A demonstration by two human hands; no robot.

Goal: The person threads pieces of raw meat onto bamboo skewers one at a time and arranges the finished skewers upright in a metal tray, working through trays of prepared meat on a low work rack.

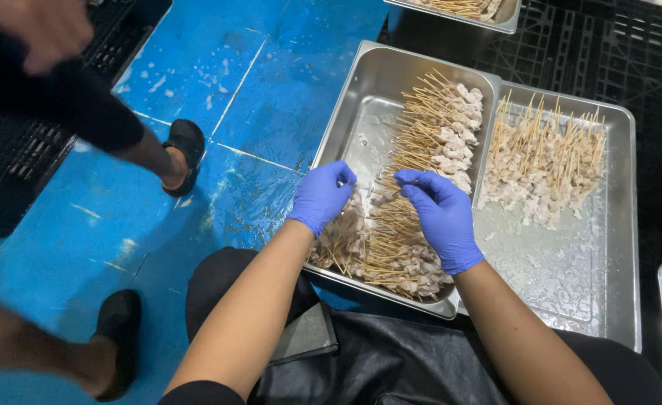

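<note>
Head view, left to right. A passer-by's black shoes (185, 154) cross the wet blue floor (218, 82). My left hand (321, 196), gloved blue, has its fingers curled onto the skewer pile (402, 225) in the near steel tray (368, 90). My right hand (442, 217) pinches one skewer stick. Pile reads as well built up: pale meat chunks on thin bamboo. The farther tray (609, 247) holds a sparser row (541, 161), so work remains.

The floor (218, 82) is painted bright blue, wet and glossy, with pale scuffs and thin seams crossing it. Black plastic grating (594, 52) covers the upper right; a similar black grid (16, 154) lies at the left edge. Another person's legs in black slip-on shoes (185, 154) cross the blue floor at left. Light is even and bright.
</note>
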